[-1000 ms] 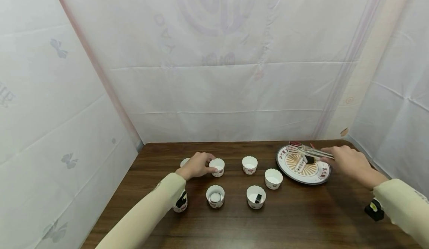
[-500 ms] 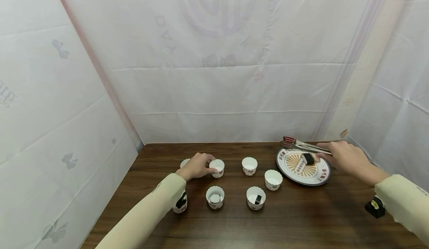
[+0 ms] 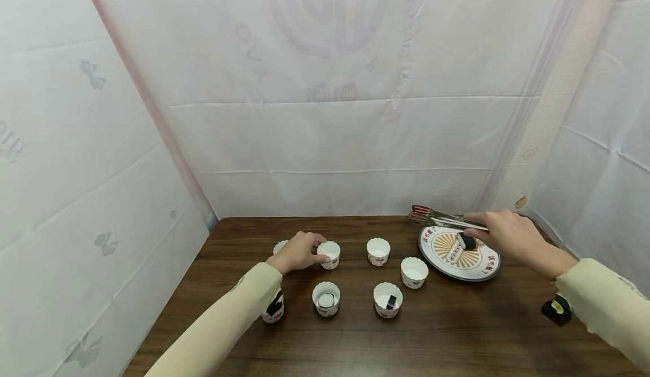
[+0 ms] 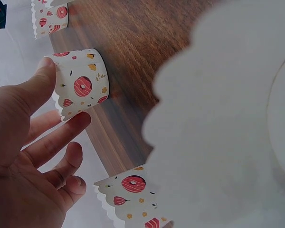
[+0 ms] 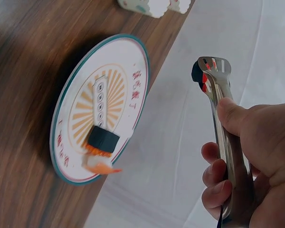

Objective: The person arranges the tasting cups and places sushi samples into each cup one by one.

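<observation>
My left hand pinches the rim of a white paper baking cup on the table; in the left wrist view its thumb and fingers sit at the scalloped rim of that donut-print cup. Metal tongs are gripped in my right hand. A small dark-and-red piece shows at the tongs' tips, too small to name. Below the tongs lies a round plate with a printed fan design. On it rest sushi pieces, including a black-banded one and an orange-and-white shrimp-like one.
More baking cups stand about: one at the back, one near the plate, one with a white round piece, and one with a dark piece. Others are partly hidden by the left arm. Hanging white cloth encloses the wooden table.
My right hand has moved left and up, taking the tongs from over the plate's sushi to beyond its far left rim. My left hand stays at the same cup.
</observation>
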`<state>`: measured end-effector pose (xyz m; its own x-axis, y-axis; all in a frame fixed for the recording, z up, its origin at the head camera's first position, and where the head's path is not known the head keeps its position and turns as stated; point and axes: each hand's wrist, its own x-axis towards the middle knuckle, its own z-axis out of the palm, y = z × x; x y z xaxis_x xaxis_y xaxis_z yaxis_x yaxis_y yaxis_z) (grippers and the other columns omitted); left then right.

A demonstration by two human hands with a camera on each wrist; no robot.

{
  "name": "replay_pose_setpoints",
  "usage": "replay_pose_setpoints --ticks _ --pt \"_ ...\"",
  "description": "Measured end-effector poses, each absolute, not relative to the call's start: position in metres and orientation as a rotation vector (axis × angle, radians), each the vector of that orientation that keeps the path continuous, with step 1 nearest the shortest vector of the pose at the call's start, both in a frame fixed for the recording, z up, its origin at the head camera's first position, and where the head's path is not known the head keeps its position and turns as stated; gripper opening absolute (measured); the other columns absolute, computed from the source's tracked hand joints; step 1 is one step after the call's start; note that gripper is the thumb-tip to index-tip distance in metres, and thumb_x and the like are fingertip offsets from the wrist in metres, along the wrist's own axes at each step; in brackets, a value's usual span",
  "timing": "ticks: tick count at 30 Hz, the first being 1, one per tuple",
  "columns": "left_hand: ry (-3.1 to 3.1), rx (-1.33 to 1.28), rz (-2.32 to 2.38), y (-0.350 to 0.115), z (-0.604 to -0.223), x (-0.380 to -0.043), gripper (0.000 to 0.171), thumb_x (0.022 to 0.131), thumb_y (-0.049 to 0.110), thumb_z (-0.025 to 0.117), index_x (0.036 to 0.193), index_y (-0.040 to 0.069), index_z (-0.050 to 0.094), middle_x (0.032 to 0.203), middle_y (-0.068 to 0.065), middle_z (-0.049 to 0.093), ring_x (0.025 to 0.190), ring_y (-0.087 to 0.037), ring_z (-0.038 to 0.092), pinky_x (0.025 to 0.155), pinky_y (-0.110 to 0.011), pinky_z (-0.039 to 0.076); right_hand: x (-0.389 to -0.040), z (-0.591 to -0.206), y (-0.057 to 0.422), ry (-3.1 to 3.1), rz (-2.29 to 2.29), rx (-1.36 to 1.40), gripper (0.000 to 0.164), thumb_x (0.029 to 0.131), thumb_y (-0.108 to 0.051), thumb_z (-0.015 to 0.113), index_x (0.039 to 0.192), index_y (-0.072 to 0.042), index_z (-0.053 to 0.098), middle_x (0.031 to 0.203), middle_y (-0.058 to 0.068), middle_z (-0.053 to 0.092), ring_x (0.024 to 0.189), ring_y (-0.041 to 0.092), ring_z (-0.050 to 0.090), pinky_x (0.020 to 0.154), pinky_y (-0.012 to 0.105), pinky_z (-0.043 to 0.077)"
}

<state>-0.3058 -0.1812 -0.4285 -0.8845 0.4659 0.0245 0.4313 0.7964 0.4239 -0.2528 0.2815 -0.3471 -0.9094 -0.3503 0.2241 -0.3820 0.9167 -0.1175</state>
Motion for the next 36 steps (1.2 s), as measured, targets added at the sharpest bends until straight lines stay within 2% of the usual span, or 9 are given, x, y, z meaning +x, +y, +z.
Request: replay_pose_setpoints --ticks 8,12,17,26,31,35,36 --pt "2.889 0.735 0.664 -0.182 -0.429 -0.305 0.044 0.092 0.026 0.080 0.127 0.001 0.068 0.113 -0.013 0.073 0.102 -0.026 0.069 0.087 -0.043 0.056 -0.255 -0.347 0.259 -2.868 0.244 0.610 0.042 0.098 -0.033 0.071 0.131 -0.007 0.070 0.115 0.021 0.073 0.086 0.036 0.072 0.050 0.039 0.047" --pt "2.887 0.734 0.665 -0.181 -0.427 -0.303 0.045 0.093 0.025 0.079 0.128 0.001 0.068 0.114 -0.014 0.073 0.102 -0.026 0.069 0.087 -0.043 0.056 -0.256 -0.346 0.248 -2.835 0.240 0.636 0.042 0.097 -0.034 0.073 0.130 -0.009 0.072 0.112 0.020 0.074 0.084 0.035 0.072 0.051 0.042 0.049" --pt "2.894 0.716 0.658 -0.180 -0.426 -0.302 0.045 0.093 0.025 0.079 0.129 0.002 0.068 0.114 -0.013 0.073 0.102 -0.025 0.069 0.088 -0.042 0.056 -0.256 -0.346 0.233 -2.824 0.244 0.665 0.041 0.097 -0.034 0.073 0.129 -0.009 0.072 0.111 0.018 0.075 0.078 0.029 0.070 0.049 0.036 0.045" --pt "2.886 0.711 0.666 -0.181 -0.425 -0.301 0.044 0.092 0.025 0.079 0.128 0.002 0.068 0.113 -0.012 0.073 0.103 -0.025 0.069 0.087 -0.042 0.056 -0.259 -0.348 0.207 -2.825 0.262 0.720 0.042 0.098 -0.035 0.071 0.132 -0.011 0.071 0.117 0.016 0.074 0.089 0.035 0.072 0.050 0.035 0.045" --pt "2.883 0.707 0.656 -0.181 -0.425 -0.301 0.046 0.092 0.027 0.079 0.129 0.002 0.068 0.115 -0.013 0.073 0.104 -0.026 0.069 0.088 -0.042 0.056 -0.261 -0.349 0.194 -2.824 0.283 0.756 0.043 0.098 -0.035 0.071 0.132 -0.011 0.071 0.112 0.016 0.075 0.077 0.027 0.070 0.047 0.031 0.041" --pt "2.880 0.707 0.645 -0.181 -0.426 -0.303 0.044 0.093 0.027 0.079 0.128 0.003 0.068 0.115 -0.012 0.073 0.104 -0.024 0.069 0.088 -0.041 0.056 -0.264 -0.349 0.183 -2.813 0.290 0.793 0.041 0.098 -0.034 0.072 0.131 -0.011 0.071 0.111 0.015 0.075 0.080 0.028 0.071 0.048 0.033 0.044" --pt "2.881 0.712 0.641 -0.181 -0.426 -0.303 0.044 0.093 0.027 0.079 0.128 0.003 0.068 0.115 -0.012 0.073 0.104 -0.025 0.069 0.088 -0.041 0.056 -0.264 -0.350 0.180 -2.814 0.295 0.802 0.041 0.098 -0.034 0.072 0.131 -0.011 0.071 0.110 0.016 0.075 0.075 0.025 0.070 0.047 0.033 0.043"
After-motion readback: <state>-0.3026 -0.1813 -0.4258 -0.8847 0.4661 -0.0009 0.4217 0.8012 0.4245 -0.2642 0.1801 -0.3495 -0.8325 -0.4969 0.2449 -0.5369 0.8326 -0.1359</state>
